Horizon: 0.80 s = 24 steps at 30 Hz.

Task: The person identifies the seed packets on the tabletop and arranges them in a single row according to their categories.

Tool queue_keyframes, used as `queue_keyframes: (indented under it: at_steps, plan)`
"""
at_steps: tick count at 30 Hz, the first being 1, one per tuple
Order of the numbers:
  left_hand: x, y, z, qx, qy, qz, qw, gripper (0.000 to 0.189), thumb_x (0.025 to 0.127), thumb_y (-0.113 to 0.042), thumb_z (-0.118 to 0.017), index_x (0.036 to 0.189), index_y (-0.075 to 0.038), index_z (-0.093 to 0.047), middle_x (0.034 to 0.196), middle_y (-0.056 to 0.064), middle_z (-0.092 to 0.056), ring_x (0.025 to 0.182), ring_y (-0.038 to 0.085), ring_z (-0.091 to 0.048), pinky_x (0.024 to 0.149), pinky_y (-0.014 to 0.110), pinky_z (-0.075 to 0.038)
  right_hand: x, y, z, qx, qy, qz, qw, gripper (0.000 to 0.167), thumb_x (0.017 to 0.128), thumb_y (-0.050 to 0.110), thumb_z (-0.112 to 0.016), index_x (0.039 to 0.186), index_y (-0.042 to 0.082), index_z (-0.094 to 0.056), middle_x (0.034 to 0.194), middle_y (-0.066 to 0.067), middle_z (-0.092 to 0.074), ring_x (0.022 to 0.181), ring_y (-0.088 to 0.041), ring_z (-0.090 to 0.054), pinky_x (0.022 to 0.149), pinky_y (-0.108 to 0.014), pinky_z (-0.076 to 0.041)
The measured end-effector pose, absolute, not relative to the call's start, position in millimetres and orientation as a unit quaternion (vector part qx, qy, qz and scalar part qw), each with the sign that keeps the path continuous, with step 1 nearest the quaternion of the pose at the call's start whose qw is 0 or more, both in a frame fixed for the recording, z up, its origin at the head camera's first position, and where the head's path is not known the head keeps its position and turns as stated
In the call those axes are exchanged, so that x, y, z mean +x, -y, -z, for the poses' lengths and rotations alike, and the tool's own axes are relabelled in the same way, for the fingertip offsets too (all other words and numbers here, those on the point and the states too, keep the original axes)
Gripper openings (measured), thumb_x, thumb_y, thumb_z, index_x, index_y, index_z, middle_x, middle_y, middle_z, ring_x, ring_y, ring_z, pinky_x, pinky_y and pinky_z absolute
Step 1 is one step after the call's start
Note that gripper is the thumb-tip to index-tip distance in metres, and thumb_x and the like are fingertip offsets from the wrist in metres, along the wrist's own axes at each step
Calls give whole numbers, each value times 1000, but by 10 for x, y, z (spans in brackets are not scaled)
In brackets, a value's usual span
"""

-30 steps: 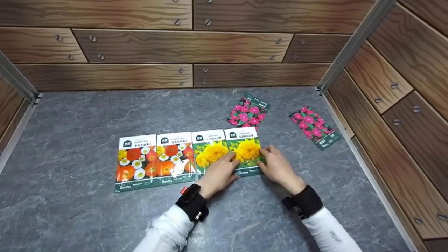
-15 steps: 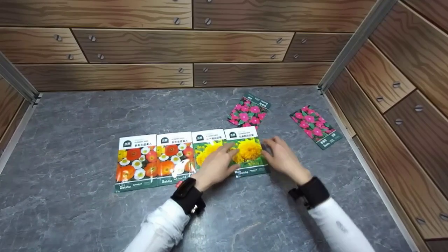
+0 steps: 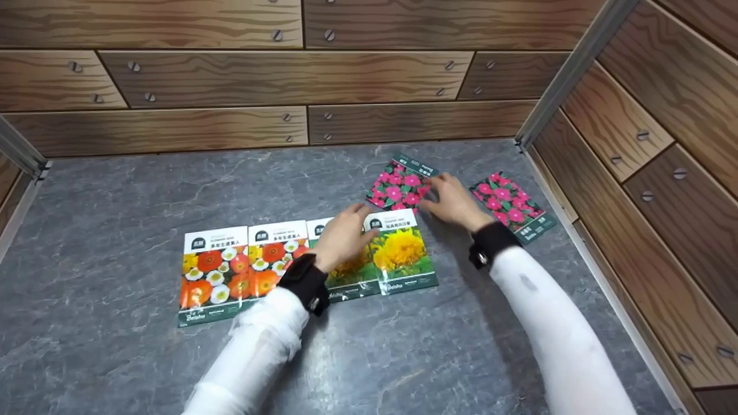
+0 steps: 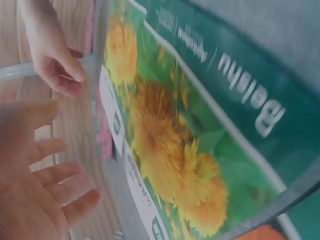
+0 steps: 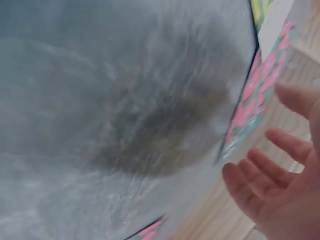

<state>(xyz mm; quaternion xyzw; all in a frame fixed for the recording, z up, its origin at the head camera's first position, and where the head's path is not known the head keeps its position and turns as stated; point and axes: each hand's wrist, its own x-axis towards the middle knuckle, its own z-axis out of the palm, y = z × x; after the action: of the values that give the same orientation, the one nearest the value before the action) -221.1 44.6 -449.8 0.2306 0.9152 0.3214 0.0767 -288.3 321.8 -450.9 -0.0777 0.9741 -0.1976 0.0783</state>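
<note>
My left hand [image 3: 345, 236] hovers with loosely spread fingers over the tops of two seed packets with yellow flowers, hiding much of the left one; the right yellow-flower packet [image 3: 400, 253] shows nearly whole. In the left wrist view the same hand [image 4: 45, 175] has nothing between its fingers. My right hand [image 3: 455, 202] reaches over the right edge of a pink-flower seed packet [image 3: 398, 187], fingertips overlapping it in the head view. The right wrist view shows that hand [image 5: 280, 180] with relaxed, parted fingers, beside the pink packet [image 5: 257, 90].
Two orange-flower seed packets [image 3: 213, 276] lie at the left end of the row. Another pink-flower packet [image 3: 507, 202] lies tilted at the right. Wood-patterned walls [image 3: 392, 78] enclose the grey marbled surface [image 3: 115, 202] at the back and sides.
Both hands have left the yellow-flower packets and moved away from me, the right hand up to the nearer pink packet. The right yellow packet has settled beside its neighbour. The head view has shifted slightly.
</note>
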Motion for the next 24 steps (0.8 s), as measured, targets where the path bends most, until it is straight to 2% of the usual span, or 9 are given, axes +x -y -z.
queue_keyframes:
  at_steps: [10, 18, 21, 24]
  plan:
    - [-2412, -528, 4536, 216, -921, -316, 76, 51, 110, -25, -57, 154, -1, -50, 165, 23, -44, 155, 37, -44, 128, 46, -41, -3314, -3235, 4603, -21, -967, 224, 118, 96, 94, 51, -75, 166, 7, -27, 172, -30, -21, 161, -48, -20, 131, -64, -27]
    - [-2490, -508, 4569, 211, -923, -317, 49, 49, 109, -24, -59, 152, -2, -52, 161, 22, -50, 144, 37, -56, 121, 46, -49, -3444, -3279, 4606, -34, -966, 221, 131, 101, 91, 48, -79, 165, 2, -28, 169, -30, -31, 158, -48, -29, 133, -60, -27]
    - [-2506, -477, 4576, 206, -922, -324, 44, 49, 108, -23, -60, 152, -3, -53, 159, 22, -51, 141, 38, -57, 120, 46, -49, -3473, -3282, 4594, -15, -969, 211, 126, 105, 89, 51, -80, 166, 3, -26, 170, -32, -26, 160, -50, -23, 132, -62, -27]
    - [-2522, -442, 4580, 200, -923, -327, 41, 48, 108, -23, -59, 152, -3, -53, 159, 22, -51, 140, 38, -58, 119, 47, -50, -3501, -3284, 4608, 10, -977, 190, 96, 113, 87, 54, -81, 167, 2, -20, 170, -36, -20, 160, -52, -19, 130, -64, -29]
